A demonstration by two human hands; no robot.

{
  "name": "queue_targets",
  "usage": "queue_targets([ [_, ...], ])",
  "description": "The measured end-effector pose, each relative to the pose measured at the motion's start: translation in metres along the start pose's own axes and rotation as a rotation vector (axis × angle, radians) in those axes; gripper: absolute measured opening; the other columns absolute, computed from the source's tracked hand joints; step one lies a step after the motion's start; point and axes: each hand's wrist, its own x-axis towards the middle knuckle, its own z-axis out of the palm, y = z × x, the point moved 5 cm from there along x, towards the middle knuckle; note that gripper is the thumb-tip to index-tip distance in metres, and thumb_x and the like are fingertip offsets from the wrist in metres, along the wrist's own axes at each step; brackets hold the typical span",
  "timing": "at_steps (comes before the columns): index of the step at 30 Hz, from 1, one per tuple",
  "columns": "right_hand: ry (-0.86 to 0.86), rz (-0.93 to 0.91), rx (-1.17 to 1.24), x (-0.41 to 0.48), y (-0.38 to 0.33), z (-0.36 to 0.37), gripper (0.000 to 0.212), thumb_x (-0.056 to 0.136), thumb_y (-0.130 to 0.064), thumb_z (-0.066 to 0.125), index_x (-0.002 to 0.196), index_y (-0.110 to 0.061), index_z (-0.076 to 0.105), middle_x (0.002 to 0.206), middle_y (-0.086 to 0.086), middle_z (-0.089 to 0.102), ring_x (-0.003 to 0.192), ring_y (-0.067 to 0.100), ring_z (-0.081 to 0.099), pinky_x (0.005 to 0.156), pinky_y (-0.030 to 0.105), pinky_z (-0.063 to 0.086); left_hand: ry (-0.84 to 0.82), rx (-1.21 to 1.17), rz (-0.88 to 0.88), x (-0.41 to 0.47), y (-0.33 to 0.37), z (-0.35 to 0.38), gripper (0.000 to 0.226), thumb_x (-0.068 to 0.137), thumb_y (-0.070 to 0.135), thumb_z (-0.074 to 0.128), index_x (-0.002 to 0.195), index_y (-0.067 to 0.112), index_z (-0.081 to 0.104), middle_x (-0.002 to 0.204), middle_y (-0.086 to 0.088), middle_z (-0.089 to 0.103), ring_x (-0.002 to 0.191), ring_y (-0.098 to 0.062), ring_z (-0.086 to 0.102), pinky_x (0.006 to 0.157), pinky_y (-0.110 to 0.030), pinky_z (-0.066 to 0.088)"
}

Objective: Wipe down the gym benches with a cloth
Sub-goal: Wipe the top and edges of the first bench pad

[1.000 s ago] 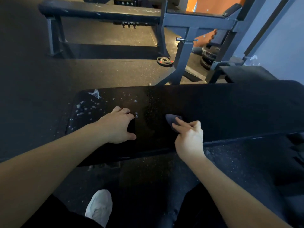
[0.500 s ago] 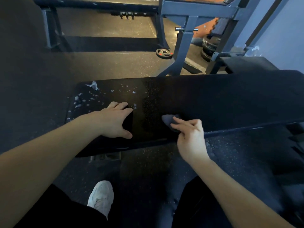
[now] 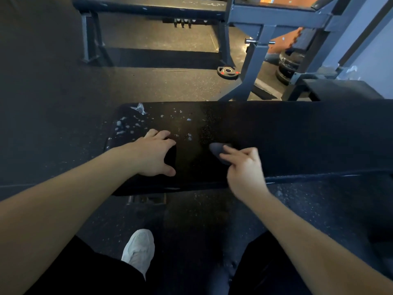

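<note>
The black bench (image 3: 297,133) bears the left hand (image 3: 156,155), spread and empty; the right hand (image 3: 244,167) pinches a dark cloth (image 3: 217,149) against it.

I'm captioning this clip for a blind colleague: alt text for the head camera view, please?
A person's right hand holds a small dark grey cloth against a black padded gym bench, while the left hand rests spread on it near white droplets.

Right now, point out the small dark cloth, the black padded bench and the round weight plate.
small dark cloth (image 3: 215,149), head view, exposed tip
black padded bench (image 3: 297,135), head view, bare top
round weight plate (image 3: 228,71), head view, centre hub
</note>
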Motion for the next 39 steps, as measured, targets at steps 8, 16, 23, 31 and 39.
queue_targets([
  [8,-0.141,-0.229,-0.161,-0.005,-0.068,0.045,0.040,0.093,-0.009,0.045,0.124,0.000,0.069,0.142,0.016,0.058,0.107,0.023,0.040,0.094,0.040,0.046,0.058,-0.100,-0.058,-0.015,-0.019,0.016,0.096,0.085,0.062,0.069,0.161,0.026,0.021,0.169,-0.001,0.007,0.154,-0.029,0.003,0.124,-0.050,0.022],
  [16,-0.661,-0.164,-0.009,0.007,-0.034,0.006,0.070,0.100,-0.016,0.058,0.160,-0.034,0.027,0.161,-0.027,0.020,0.136,-0.007,0.016,0.111,0.017,0.017,0.058,-0.031,-0.008,-0.010,-0.020,0.007,0.094,0.084,0.064,0.070,0.158,0.026,0.026,0.165,0.000,0.019,0.150,-0.028,0.014,0.120,-0.047,0.030],
  [23,-0.145,-0.050,-0.064,0.060,-0.006,0.019,0.046,0.100,-0.020,0.063,0.145,-0.025,0.054,0.154,-0.007,0.045,0.133,0.014,0.033,0.118,0.027,0.026,0.100,-0.098,-0.045,-0.010,-0.031,0.004,0.087,0.088,0.059,0.068,0.158,0.023,0.030,0.165,-0.001,0.020,0.151,-0.027,0.013,0.122,-0.047,0.027],
  [31,-0.139,0.009,-0.269,0.086,-0.055,0.047,0.033,0.103,-0.019,0.051,0.135,-0.020,0.059,0.154,-0.005,0.043,0.129,0.024,0.034,0.100,0.028,0.026,0.132,-0.163,-0.131,-0.020,-0.050,0.017,0.092,0.086,0.068,0.064,0.159,0.027,0.025,0.167,0.000,0.014,0.153,-0.028,0.007,0.122,-0.053,0.026],
  [39,-0.193,-0.293,-0.321,0.059,-0.073,0.061,0.037,0.097,-0.010,0.056,0.133,-0.017,0.065,0.141,-0.004,0.058,0.121,0.026,0.041,0.101,0.039,0.041,0.092,-0.149,-0.106,-0.022,-0.051,0.015,0.091,0.088,0.065,0.063,0.160,0.026,0.023,0.168,0.001,0.013,0.154,-0.027,0.004,0.121,-0.050,0.024],
])
